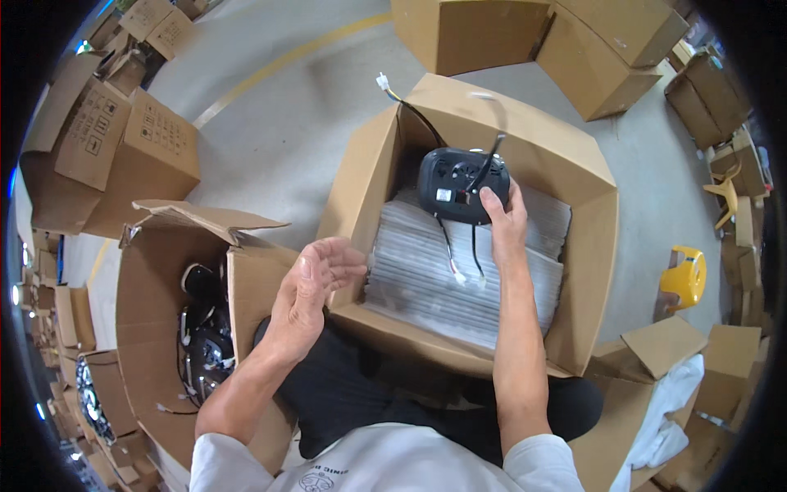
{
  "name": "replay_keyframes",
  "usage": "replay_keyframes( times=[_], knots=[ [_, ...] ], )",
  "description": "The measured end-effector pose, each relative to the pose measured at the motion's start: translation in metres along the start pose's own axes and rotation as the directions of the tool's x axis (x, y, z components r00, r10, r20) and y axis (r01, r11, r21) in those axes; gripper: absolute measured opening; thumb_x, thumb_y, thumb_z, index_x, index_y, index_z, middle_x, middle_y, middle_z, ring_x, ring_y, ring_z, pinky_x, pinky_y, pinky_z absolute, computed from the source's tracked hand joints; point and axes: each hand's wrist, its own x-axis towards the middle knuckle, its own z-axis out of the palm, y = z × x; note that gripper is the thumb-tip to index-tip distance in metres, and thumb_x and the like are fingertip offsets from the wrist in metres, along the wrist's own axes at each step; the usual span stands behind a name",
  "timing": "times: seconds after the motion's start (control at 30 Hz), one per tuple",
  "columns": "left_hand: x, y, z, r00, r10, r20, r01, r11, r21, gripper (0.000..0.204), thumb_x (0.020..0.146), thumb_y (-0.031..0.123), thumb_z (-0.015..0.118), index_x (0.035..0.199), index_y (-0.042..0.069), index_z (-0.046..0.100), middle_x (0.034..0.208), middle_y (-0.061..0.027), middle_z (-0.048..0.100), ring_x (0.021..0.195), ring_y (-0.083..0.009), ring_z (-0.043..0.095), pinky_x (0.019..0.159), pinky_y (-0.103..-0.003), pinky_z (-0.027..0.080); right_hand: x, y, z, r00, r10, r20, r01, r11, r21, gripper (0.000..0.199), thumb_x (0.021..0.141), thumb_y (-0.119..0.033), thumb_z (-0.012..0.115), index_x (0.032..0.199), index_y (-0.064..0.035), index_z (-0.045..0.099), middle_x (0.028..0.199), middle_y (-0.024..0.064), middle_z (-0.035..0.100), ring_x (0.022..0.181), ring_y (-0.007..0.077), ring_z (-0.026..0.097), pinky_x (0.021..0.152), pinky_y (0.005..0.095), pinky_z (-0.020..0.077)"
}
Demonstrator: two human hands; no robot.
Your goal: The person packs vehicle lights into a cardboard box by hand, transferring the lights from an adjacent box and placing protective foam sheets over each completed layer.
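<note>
My right hand (507,215) grips a black plastic housing (447,176) by its right side, thumb on the face turned up. Dark cables hang from the housing, and one ends in a white connector (382,80) past the box's far left corner. Below it, an open cardboard box (344,205) stands in front of my knees, holding a layer of grey ribbed sheets (443,287). With fingers stretched out and nothing in it, my left hand (316,283) hovers by the box's left wall.
At my left, another open carton (143,312) holds black parts with wires (209,348). Stacked cartons (135,156) stand at the far left, more cartons (484,37) beyond the box. A yellow stool (684,277) is on the floor at the right, near a carton with white plastic wrap (660,435).
</note>
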Motion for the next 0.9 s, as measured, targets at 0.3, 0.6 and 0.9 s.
replay_keyframes(
  times=[0.3, 0.6, 0.9],
  knots=[
    [-0.009, 0.002, -0.031, 0.992, 0.099, 0.079, -0.103, 0.993, 0.053, 0.094, 0.119, 0.075, 0.039, 0.161, -0.008, 0.05, 0.145, -0.021, 0.068, 0.135, -0.0286, 0.069, 0.12, -0.045, 0.054, 0.061, 0.16, -0.08, 0.786, 0.559, -0.263, -0.511, 0.828, 0.23, 0.089, 0.097, -0.051, 0.094, 0.161, -0.0017, 0.057, 0.14, 0.0185, 0.076, 0.123, 0.034, 0.079, 0.105, 0.0609, 0.0646],
    [-0.037, 0.012, -0.039, 0.975, 0.16, 0.151, -0.176, 0.98, 0.094, 0.062, 0.117, 0.043, 0.071, 0.151, -0.008, 0.06, 0.14, -0.0299, 0.07, 0.133, -0.043, 0.071, 0.113, -0.05, 0.058, 0.061, 0.198, -0.079, 0.854, 0.386, -0.349, -0.513, 0.513, -0.688, 0.096, 0.109, -0.082, 0.057, 0.145, 0.0048, 0.075, 0.141, 0.0302, 0.078, 0.131, 0.049, 0.074, 0.111, 0.0565, 0.0581],
    [-0.182, 0.014, -0.237, 0.97, 0.201, -0.133, -0.143, 0.925, 0.351, 0.039, 0.108, 0.031, 0.082, 0.128, -0.003, 0.081, 0.112, -0.0159, 0.083, 0.105, -0.0247, 0.081, 0.093, -0.041, 0.065, 0.004, 0.067, -0.117, 0.767, 0.483, 0.422, 0.266, 0.359, -0.895, 0.047, 0.118, -0.033, 0.066, 0.118, 0.013, 0.076, 0.094, 0.0121, 0.071, 0.092, 0.0197, 0.061, 0.085, 0.0428, 0.0541]
  ],
)
